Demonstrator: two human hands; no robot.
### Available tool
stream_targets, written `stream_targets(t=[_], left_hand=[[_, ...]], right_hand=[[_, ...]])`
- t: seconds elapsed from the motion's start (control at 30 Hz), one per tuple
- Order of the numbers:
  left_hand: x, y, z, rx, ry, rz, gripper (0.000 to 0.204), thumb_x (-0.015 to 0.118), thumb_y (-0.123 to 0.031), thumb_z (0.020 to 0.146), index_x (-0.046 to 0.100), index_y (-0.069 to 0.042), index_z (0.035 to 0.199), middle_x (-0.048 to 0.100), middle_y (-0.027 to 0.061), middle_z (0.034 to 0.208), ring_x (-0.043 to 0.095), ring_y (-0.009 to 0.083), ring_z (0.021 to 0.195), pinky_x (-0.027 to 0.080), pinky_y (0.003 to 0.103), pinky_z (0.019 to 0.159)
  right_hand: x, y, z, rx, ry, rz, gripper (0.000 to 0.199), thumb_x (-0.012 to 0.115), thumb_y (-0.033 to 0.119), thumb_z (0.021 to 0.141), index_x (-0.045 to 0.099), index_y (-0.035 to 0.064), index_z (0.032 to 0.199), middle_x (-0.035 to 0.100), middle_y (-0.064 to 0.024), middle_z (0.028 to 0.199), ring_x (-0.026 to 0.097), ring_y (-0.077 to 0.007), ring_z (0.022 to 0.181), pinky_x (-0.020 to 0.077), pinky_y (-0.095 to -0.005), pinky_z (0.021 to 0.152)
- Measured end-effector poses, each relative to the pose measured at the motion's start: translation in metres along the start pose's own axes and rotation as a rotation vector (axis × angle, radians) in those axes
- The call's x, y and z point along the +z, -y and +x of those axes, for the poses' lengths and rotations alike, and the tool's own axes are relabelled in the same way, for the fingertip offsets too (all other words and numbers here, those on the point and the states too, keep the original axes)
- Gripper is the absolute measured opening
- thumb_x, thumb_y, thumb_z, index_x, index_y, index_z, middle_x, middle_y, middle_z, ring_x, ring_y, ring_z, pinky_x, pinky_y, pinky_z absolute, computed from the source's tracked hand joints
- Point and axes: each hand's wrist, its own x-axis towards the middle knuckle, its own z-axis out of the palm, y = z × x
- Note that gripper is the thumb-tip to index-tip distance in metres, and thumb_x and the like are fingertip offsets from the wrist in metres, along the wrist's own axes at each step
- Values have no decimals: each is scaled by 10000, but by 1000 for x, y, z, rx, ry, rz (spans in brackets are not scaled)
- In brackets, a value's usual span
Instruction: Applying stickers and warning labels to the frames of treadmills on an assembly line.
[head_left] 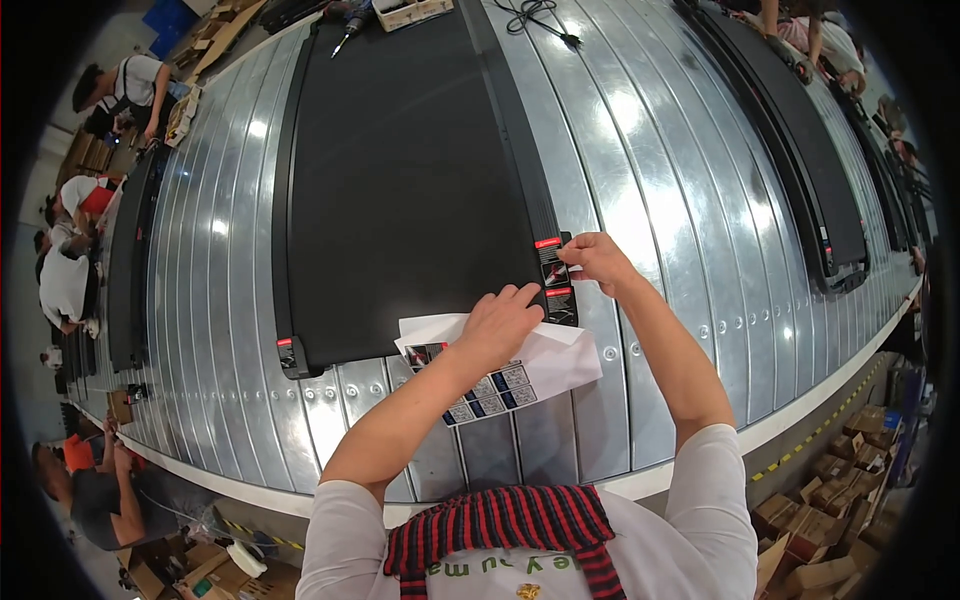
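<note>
A flat treadmill (pixel 400 180) with a black belt lies lengthwise before me, with dark rails along its sides. On the near end of its right rail sits a black warning sticker (pixel 552 265) with a red band. My right hand (pixel 598 262) pinches at this sticker's outer edge from the right. My left hand (pixel 500 325) is curled over a white sticker sheet (pixel 565 362), its fingertips reaching the rail beside the sticker. The sheet hangs over the treadmill's near right corner, partly hidden by my left hand and forearm. Another sticker (pixel 288 354) is on the near left corner.
Metal slats (pixel 640 200) form the work surface. At the far end are a power drill (pixel 350 28), a parts bin (pixel 410 12) and a black cable (pixel 530 15). Another treadmill (pixel 790 140) lies to the right. Co-workers stand at both sides; cardboard boxes (pixel 830 490) fill the lower right.
</note>
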Motion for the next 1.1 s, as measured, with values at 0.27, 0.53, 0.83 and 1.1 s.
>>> stream_targets(t=[0.27,0.53,0.83,1.1], left_hand=[[-4,-2,7,-21,95,28,107,488,-24,674,534,-32,770,443,96,1175,469,242,920,416,357,710],[-6,-1,15,-26,211,9,102,504,-26,683,541,-46,775,428,67,1208,467,237,885,417,363,689],[-3,6,13,-4,153,5,103,508,-21,679,581,-50,746,461,33,1113,468,213,855,403,345,645],[-15,7,4,-49,216,-114,73,550,-75,716,554,-44,782,442,50,1198,472,264,945,412,387,760]], right_hand=[[-1,-1,1,-10,-17,16,86,570,90,758,542,10,746,565,-86,735,542,-173,675,452,-302,597],[1,-4,1,-35,-35,-14,85,580,102,750,547,25,733,552,-43,726,531,-124,684,454,-270,605],[17,24,-18,-406,-505,-1138,510,698,367,617,485,32,938,523,-150,961,536,-285,842,450,-375,657],[19,-12,26,-328,-530,-651,499,651,441,663,521,15,889,585,-127,761,572,-267,748,433,-358,653]])
